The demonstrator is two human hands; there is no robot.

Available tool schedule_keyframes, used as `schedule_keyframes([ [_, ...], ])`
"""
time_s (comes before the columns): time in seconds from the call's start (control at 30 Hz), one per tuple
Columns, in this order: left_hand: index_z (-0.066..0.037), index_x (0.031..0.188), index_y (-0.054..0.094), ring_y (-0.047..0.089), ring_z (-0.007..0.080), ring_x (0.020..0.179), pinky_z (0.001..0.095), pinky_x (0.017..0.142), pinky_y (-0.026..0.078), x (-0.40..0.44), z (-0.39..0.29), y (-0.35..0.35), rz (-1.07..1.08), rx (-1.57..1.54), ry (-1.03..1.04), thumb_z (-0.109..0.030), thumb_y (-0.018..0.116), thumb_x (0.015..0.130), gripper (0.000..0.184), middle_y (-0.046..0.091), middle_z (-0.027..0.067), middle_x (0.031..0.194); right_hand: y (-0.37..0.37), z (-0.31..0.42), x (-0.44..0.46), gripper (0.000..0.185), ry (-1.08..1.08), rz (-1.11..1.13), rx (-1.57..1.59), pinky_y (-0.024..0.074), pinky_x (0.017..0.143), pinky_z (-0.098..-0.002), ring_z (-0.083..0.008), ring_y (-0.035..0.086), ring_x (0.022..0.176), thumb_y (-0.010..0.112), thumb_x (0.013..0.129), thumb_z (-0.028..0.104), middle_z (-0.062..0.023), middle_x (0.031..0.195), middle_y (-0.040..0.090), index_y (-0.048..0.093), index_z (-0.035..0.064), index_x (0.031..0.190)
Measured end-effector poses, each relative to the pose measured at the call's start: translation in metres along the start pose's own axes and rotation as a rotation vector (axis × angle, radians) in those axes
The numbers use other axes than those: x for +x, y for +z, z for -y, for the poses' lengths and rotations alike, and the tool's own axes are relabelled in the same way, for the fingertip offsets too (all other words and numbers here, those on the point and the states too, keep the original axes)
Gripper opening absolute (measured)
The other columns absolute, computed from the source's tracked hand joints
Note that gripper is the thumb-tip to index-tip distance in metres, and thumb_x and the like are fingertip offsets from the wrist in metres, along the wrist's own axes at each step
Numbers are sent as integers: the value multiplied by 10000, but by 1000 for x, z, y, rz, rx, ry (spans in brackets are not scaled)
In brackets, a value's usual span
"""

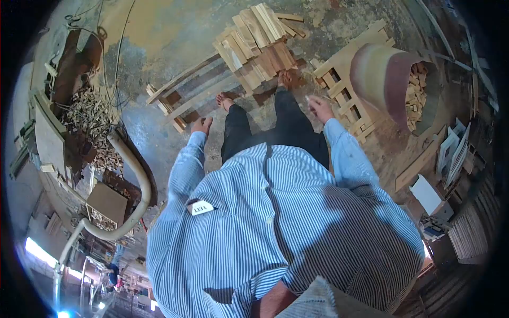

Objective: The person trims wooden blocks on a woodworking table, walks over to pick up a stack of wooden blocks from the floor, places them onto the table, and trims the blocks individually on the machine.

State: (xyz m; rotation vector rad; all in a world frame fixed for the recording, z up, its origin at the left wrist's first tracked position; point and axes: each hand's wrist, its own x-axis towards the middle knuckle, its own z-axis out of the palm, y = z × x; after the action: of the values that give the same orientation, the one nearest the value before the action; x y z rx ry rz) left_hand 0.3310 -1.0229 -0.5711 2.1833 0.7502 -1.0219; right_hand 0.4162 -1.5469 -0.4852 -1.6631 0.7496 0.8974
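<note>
My left hand (pixel 201 125) hangs at my side, its thumb apart from loosely curled fingers, and nothing shows in it. It is nearest to a low wooden pallet frame (pixel 183 79) on the floor. In my right hand (pixel 321 110), the fingers pinch a small white stick (pixel 307 98), too small to name more exactly. That hand hangs beside another wooden pallet (pixel 347 100). In front of my feet lies a stack of wooden boards (pixel 249 40) in pale and reddish tones, resting on the pallet frame.
A large curved drum-like container (pixel 379 71) holding wood offcuts (pixel 417 95) stands at right. To the left are a heap of scrap wood (pixel 93 116), a thick bent hose (pixel 140 175) and a box (pixel 107 203). Cables (pixel 116 53) trail over the floor. Another person (pixel 114 267) is far behind.
</note>
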Motion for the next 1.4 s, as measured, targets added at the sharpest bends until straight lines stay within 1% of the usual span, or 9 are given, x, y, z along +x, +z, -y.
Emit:
schedule_keyframes([
  [0.17,0,1352,618,618,352,1259,415,1073,462,17,-62,-16,-70,-5,16,-683,611,898,819,657,224,1336,-17,35,63,569,12,-75,65,500,704,-250,-79,585,804,715,948,480,10,971,663,667,47,1313],
  [0.23,-10,1342,633,620,381,1246,418,1066,462,23,-89,-6,-126,-226,52,-665,554,934,776,660,244,1315,-34,32,117,626,64,76,-2,517,833,-284,-132,641,995,672,974,506,-45,1160,673,596,67,1414],
  [0.37,16,1316,643,603,365,1268,377,1088,428,91,-119,45,-110,-531,8,-699,476,965,813,666,262,1289,-37,94,175,763,-10,24,37,466,1040,-373,-230,578,1279,590,995,576,-129,1426,587,468,42,1526],
  [0.43,-16,1464,529,517,357,1366,420,1132,378,112,-165,47,52,-572,-112,-778,410,947,928,551,255,1459,-37,107,226,818,-243,97,5,344,1169,-428,-298,444,1441,527,987,649,-185,1535,496,484,23,1511],
  [0.53,-103,1632,259,266,372,1535,592,1206,199,156,-231,63,129,-904,-120,-881,327,893,1075,239,181,1685,-25,129,299,893,-364,117,28,276,1215,-411,-322,404,1468,485,985,692,-194,1588,427,414,1,1546],
  [0.8,-40,1639,132,101,385,1578,567,1253,101,277,-320,92,115,-1103,-26,-906,266,882,1158,86,213,1709,17,154,390,968,-399,146,21,267,1229,-370,-314,395,1473,421,970,760,-186,1580,439,381,-10,1556],
  [1.1,-23,1599,275,330,376,1486,548,1211,225,313,-331,117,169,-1277,1,-898,260,895,1123,317,153,1652,22,145,429,1034,-384,280,22,285,1218,-406,-320,407,1464,392,928,829,-201,1567,448,377,17,1567],
  [1.27,-148,1572,344,447,309,1412,494,1173,357,318,-344,135,94,-1428,110,-791,413,951,897,441,89,1575,34,139,443,1110,-405,264,-57,228,1249,-408,-368,284,1528,323,915,863,-231,1650,289,257,-4,1604],
  [1.4,-152,1558,356,499,298,1371,476,1169,381,321,-344,135,47,-1525,124,-725,432,989,812,490,80,1533,33,144,428,1144,-395,216,-119,231,1250,-433,-399,284,1521,294,898,887,-269,1636,287,251,-15,1601],
])
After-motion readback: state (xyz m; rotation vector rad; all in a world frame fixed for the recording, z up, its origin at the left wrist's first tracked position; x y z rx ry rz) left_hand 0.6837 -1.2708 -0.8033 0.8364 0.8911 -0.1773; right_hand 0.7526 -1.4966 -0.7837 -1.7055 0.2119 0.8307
